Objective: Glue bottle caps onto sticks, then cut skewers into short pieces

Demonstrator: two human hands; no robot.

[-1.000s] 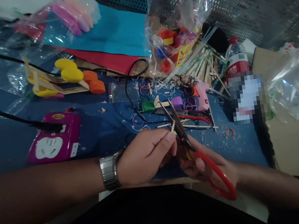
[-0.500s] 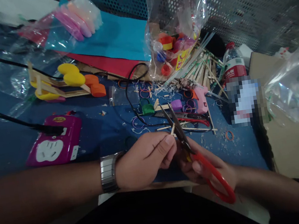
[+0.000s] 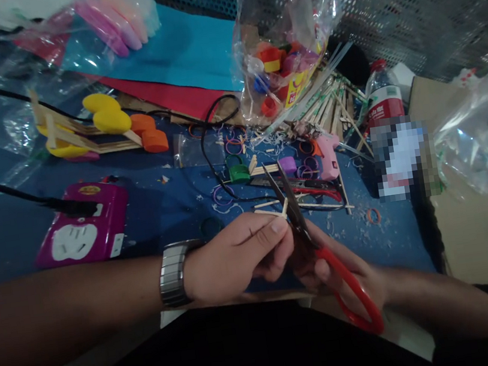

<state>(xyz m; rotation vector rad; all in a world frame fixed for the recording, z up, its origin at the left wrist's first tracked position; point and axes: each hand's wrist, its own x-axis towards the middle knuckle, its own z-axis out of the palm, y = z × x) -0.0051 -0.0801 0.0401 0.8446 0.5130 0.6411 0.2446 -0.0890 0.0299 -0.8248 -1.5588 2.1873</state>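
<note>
My left hand [image 3: 240, 256], with a metal watch band on its wrist, pinches a short thin wooden stick [image 3: 284, 207] whose tip pokes up past the thumb. My right hand [image 3: 328, 262] is wrapped round the red handles of a pair of scissors [image 3: 350, 292]. The blades are parted and point up and away, the stick's tip beside or between them; which, I cannot tell. Just beyond the blades lie a green bottle cap [image 3: 239, 171], a purple cap [image 3: 287, 165] with small sticks, a red-handled cutter [image 3: 317, 189] and a pink glue gun [image 3: 327, 158].
A purple power strip [image 3: 81, 224] with a black cord sits at the left. Behind it is a stick model with yellow and orange parts [image 3: 110, 120]. Further back are blue sheets [image 3: 193, 51], a clear bag of caps [image 3: 274, 75] and a bottle [image 3: 382, 97]. Cardboard [image 3: 478, 235] stands right.
The view has shifted slightly, so the table's things sit a little higher and, on the left, further left. Both hands keep their hold on stick and scissors, nearly unmoved.
</note>
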